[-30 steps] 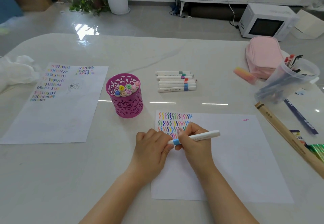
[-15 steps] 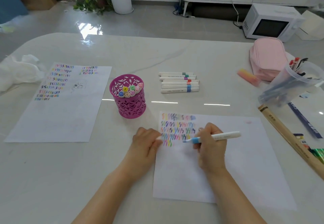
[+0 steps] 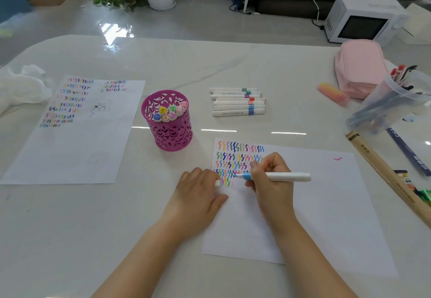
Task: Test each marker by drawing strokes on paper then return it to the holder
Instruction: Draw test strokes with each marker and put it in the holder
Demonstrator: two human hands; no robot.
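marker (image 3: 279, 177) pinched in right hand (image 3: 272, 190), lying left-right, tip leftward on paper (image 3: 326, 204) at the squiggles (image 3: 238, 155). left hand (image 3: 198, 195) curled round what seems its cap (image 3: 217, 183), pressing the paper. holder (image 3: 170, 134) far-left, nearer the left hand.

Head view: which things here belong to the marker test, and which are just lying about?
In the job: blue marker, gripped by the right hand; cap in the left hand; paper under them; pink holder; row of loose markers.
Lying about: used sheet at left; pink pouch; clear pen tub; wooden ruler; crumpled white wad.
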